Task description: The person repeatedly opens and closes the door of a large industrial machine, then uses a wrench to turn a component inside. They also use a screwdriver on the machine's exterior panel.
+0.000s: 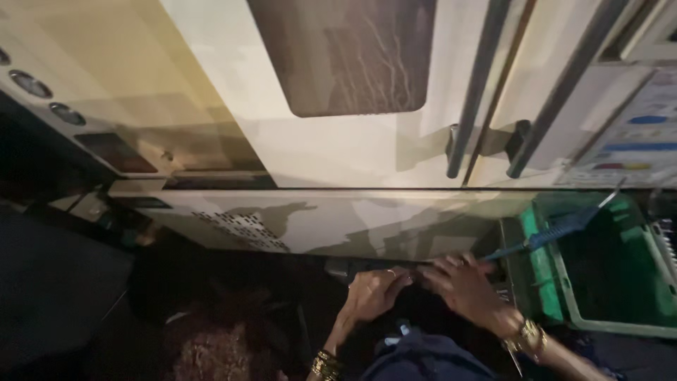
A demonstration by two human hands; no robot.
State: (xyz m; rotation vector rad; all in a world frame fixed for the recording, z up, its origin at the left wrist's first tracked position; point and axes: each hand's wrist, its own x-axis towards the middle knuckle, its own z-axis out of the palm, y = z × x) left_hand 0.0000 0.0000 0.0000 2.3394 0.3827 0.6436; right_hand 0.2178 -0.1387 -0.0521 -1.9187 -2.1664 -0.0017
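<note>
I look down at a white appliance with a dark window in its door and two dark vertical handles. Below the door runs a pale bottom panel with a patch of small vent holes. My left hand and my right hand are side by side at the dark lower edge of that panel, fingers curled against it. Both wrists wear gold bangles. The right hand's fingers lie at the end of a blue-handled tool; whether they grip it is unclear in the dim light.
A green plastic crate stands to the right of my hands, the blue-handled tool leaning over its rim. A second appliance with round knobs is at the upper left. The floor around my patterned clothing is dark.
</note>
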